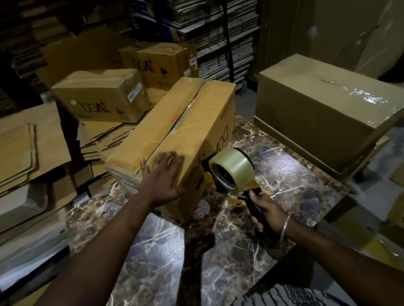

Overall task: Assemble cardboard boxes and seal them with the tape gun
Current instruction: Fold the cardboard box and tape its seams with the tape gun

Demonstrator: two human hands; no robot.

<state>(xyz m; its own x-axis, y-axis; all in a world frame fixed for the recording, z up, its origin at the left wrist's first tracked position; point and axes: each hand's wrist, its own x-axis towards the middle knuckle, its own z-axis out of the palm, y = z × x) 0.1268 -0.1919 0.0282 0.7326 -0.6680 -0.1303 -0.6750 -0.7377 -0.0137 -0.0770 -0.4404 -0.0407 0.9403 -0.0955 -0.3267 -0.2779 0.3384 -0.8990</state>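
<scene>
While the left hand (165,177) lies flat, fingers spread, on the near end of the cardboard box (171,140) at the centre of the frame, the right hand (264,210) has its fingers wrapped round the black handle of the tape gun (233,174), whose clear roll sits just beside the box's right-hand side, low down by the desk (155,251). That box is folded into shape and its top flaps are down, but the long seam between them looks open along most of its length, with only some shiny tape near the left hand. I'd judge the sealing of this one to be barely begun. Another box (332,110) at the right of the frame is closed with glossy tape along its top, so it seems finished. Two printed boxes (101,95) stand at upper centre-left, and flattened cartons (19,151) lie stacked at the left, apparently yet to be assembled.
</scene>
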